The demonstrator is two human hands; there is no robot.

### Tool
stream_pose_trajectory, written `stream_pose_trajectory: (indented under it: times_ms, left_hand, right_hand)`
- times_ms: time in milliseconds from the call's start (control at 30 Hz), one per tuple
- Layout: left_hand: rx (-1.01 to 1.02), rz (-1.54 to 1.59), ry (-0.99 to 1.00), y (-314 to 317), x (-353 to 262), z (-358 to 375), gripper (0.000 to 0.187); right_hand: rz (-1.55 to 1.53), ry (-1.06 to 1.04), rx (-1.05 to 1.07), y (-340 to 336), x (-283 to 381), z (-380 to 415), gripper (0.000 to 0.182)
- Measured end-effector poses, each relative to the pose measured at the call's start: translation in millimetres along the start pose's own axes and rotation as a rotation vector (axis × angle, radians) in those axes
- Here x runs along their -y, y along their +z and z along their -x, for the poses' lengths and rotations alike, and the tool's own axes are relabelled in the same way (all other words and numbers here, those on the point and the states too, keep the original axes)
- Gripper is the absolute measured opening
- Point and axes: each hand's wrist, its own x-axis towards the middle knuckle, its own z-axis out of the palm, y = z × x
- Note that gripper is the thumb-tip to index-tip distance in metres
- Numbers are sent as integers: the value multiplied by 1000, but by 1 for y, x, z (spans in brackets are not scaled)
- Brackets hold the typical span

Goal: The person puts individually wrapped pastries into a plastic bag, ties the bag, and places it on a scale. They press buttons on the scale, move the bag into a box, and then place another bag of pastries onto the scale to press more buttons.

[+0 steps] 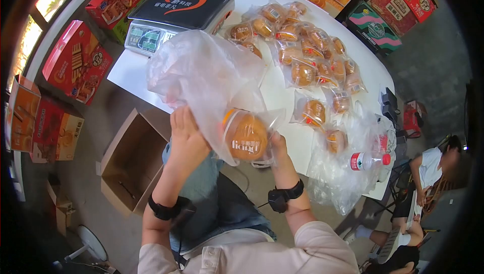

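Note:
My right hand grips the edge of a wrapped bread bun, its clear packet printed with white letters. The bun is at the mouth of a thin white plastic bag, partly overlapped by the film. My left hand is closed on the bag's near edge, fingertips pressed into the plastic. Both hands are in front of the white table, above my lap. Many more wrapped buns lie in a loose pile on the table beyond the bag.
A digital scale stands at the table's back left. To the right lie clear plastic bags and a water bottle. An open cardboard box sits on the floor at left. Gift boxes surround the table; a person sits far right.

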Motion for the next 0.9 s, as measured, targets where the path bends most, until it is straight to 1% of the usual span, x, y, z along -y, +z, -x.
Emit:
stream_pose_trajectory:
  times_ms: [67,100,133,167,200,233,300,333,367,400,433,467,500,533,567,600,633,700,733,767,833,867,900]
  left_hand:
    - [-238,-258,326,-4,-7,-5,28]
    - [-238,-265,322,-2,-3,-7,28]
    - [-270,-252,368,1,2,-9,26]
    - [-299,-240,415,1,7,-10,25]
    - [-301,-249,411,-3,8,-11,25]
    - [-322,-197,382,-10,6,-11,23]
    - [-334,-149,356,-23,3,-8,21]
    - [-354,38,254,-29,3,-8,22]
    - [-375,223,148,-34,4,-7,23]
    - [-429,348,180,-38,7,-9,22]
    - [-421,504,69,-44,7,-5,14]
    - [-445,706,-69,-50,2,-1,9]
    - [-464,907,-209,-56,-5,0,6]
    - [-464,904,-209,-59,-4,1,6]
    - [-471,884,-154,-61,-2,-1,9]
    - [-480,867,-97,-61,-1,-2,14]
    - [-488,872,-96,-59,-2,-2,14]
    - [-555,1025,-133,-53,-2,-1,14]
    - [-558,1024,-134,-53,-3,1,14]
    - [-567,1038,-138,-53,-4,2,15]
    - [-583,1059,-137,-51,-9,5,15]
    - [-584,1078,-148,-50,-12,8,15]
    - [-586,1095,-158,-50,-14,11,15]
  right_hand:
    - [-44,7,-16,-1,0,-4,90]
    - [-84,13,-29,-3,0,-6,92]
    - [-86,15,-19,-6,-1,-8,92]
    - [-125,-25,-48,-10,-4,-9,92]
    - [-162,-64,-78,-12,-4,-10,92]
    - [-166,-59,-75,-13,-4,-12,92]
    - [-33,-250,-107,-13,-2,-19,94]
    - [51,-296,-150,-11,1,-21,94]
    - [46,-298,-144,-10,3,-29,94]
    - [120,-436,-174,-10,5,-39,94]
    - [194,-570,-207,-9,6,-46,93]
    - [103,-550,-274,-6,9,-49,91]
    - [96,-546,-272,-2,12,-54,91]
    - [193,-625,-293,2,16,-60,91]
    - [295,-703,-313,4,21,-64,91]
    - [301,-704,-309,5,25,-67,91]
    - [642,-829,-310,4,29,-70,90]
    - [1325,-1046,-288,7,34,-76,87]
    - [1382,-1095,-195,15,36,-77,78]
    - [1384,-1095,-193,20,33,-79,78]
    - [1712,-938,-45,28,28,-85,70]
    - [1759,-925,-52,30,20,-94,64]
    - [1758,-933,-49,33,8,-109,64]
